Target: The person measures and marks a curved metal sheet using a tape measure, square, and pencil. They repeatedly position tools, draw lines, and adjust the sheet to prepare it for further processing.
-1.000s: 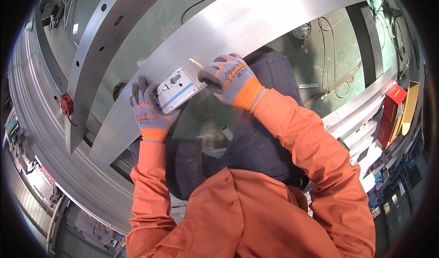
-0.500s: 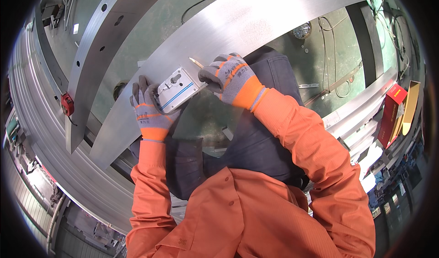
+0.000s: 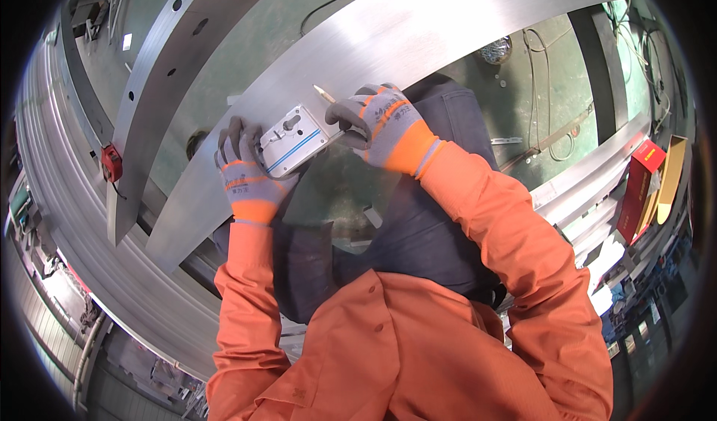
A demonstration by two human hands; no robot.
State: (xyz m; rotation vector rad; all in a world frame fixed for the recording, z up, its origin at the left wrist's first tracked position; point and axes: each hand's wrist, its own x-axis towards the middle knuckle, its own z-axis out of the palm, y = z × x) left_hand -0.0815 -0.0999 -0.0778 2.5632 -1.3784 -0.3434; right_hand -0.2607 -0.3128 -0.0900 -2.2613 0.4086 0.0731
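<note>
A pale rectangular plate (image 3: 296, 146) with a keyhole-shaped cutout, small holes and a blue stripe lies on a long, wide, silvery metal beam (image 3: 358, 59). My left hand (image 3: 245, 163), in a grey and orange work glove, grips the plate at its left end; the thumb runs along its near edge. Beside the plate's right end, my gloved right hand (image 3: 381, 122) is closed with its fingers curled. A thin pencil-like stick (image 3: 324, 93) sticks out of it, its pointed tip toward the far left. The rest of the stick is hidden by the fingers.
At the left, a second metal beam (image 3: 160, 70) with several holes carries a red tape measure (image 3: 111, 163). Red and yellow boxes (image 3: 642, 186) stand at the right. Cables (image 3: 532, 70) and a round shiny object (image 3: 496, 51) lie on the green floor beyond my knees.
The whole view has shifted slightly. My right hand has moved a little to the right, still holding the stick, whose tip sits slightly farther away. My left hand stays on the plate.
</note>
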